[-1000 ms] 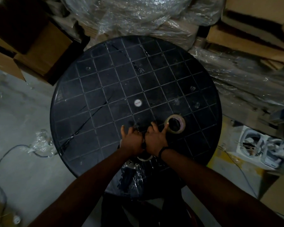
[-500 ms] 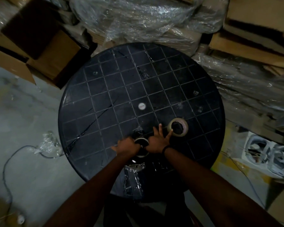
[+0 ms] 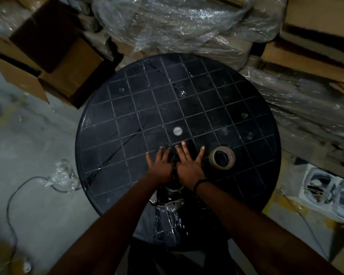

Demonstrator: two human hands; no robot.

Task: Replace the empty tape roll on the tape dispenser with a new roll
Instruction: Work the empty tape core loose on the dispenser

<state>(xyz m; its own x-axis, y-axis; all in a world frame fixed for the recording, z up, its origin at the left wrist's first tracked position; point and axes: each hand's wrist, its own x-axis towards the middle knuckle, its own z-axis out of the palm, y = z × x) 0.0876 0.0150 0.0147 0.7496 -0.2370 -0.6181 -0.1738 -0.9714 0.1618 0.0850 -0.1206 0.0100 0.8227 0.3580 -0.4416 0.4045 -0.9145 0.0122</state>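
Observation:
A new roll of brown tape (image 3: pixel 222 157) lies flat on the round black grid-patterned table (image 3: pixel 127 120), right of my hands and apart from them. The tape dispenser (image 3: pixel 172 193), dark with shiny metal parts, lies at the table's near edge, and my hands and wrists cover most of it. My left hand (image 3: pixel 160 165) and my right hand (image 3: pixel 189 167) press down side by side on its far end. Their fingers are spread forward over the table, and both thumbs are tucked out of sight between the hands. Any roll on the dispenser is hidden.
Cardboard boxes (image 3: pixel 54 62) stand at the far left. Plastic-wrapped bundles (image 3: pixel 187 26) crowd the table's far and right sides. A cable (image 3: pixel 14 195) and crumpled plastic (image 3: pixel 62 175) lie on the concrete floor at the left. White packaged items (image 3: pixel 330 191) sit at the right.
My left hand has gone from curled around a ring on the dispenser to fingers spread forward. Both hands now lie close together over the dispenser. The new roll has stayed in place.

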